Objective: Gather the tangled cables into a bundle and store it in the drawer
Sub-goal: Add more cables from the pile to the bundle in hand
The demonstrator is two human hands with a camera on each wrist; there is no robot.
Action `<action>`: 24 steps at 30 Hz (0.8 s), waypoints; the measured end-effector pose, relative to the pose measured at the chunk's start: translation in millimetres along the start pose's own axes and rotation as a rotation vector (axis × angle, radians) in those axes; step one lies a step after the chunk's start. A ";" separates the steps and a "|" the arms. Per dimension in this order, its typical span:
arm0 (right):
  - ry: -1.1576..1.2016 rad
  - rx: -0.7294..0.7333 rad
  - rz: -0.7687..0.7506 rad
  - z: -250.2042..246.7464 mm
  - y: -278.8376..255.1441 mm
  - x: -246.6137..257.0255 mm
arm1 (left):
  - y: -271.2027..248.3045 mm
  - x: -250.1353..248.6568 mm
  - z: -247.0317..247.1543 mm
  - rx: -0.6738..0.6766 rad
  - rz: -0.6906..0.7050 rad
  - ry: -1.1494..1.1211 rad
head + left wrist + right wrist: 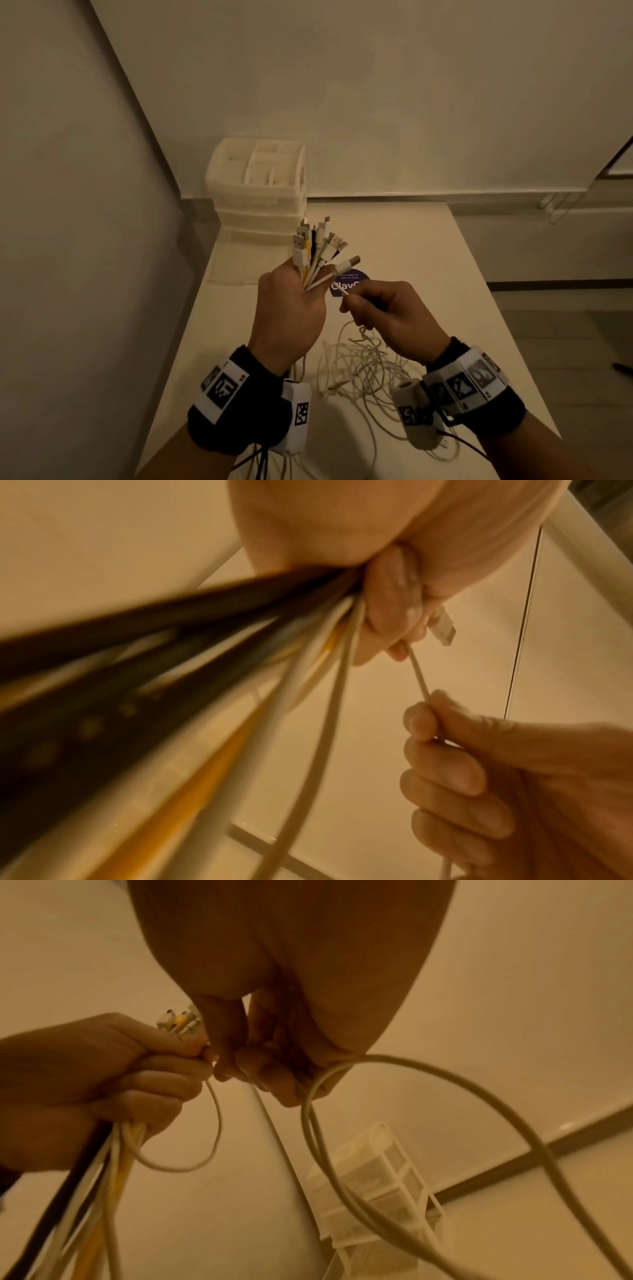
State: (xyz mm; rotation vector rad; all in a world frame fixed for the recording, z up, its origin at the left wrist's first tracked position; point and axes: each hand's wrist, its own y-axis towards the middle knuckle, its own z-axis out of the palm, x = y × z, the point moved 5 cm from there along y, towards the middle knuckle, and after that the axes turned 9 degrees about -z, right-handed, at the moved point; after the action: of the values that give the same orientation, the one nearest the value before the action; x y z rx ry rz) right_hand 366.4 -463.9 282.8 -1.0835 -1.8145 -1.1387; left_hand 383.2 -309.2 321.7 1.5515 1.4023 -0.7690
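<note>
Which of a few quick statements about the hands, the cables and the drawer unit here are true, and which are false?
1. The left hand grips a bunch of cable plug ends pointing up. True.
2. The right hand is empty. False: it pinches a thin white cable.
3. The white plastic drawer unit stands at the pale table's far left corner. True.
4. All the cables are lifted off the table. False: a loose white cable tangle lies on it.

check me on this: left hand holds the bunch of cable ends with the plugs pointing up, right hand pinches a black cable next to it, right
Not quite. The cable that the right hand pinches is white, not black, as the left wrist view shows. The rest holds: the left hand grips the bunch of cable ends, plugs pointing up.
</note>
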 end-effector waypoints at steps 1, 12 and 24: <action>-0.035 0.018 -0.025 1.8 2.6 1.4 | 0.7 0.3 -2.8 -0.025 -0.001 -0.013; -0.186 0.217 -0.065 14.3 11.7 -13.1 | 5.9 5.6 -42.9 -0.273 -0.082 -0.234; 0.137 -0.148 0.242 -4.8 -31.1 -93.4 | 32.3 13.3 -97.1 -0.454 -0.037 -0.384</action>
State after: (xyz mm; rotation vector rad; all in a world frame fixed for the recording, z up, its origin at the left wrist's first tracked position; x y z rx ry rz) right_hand 374.6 -501.8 192.2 -1.2416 -1.4678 -1.1828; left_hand 406.3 -215.0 357.2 0.9720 1.2150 -0.6693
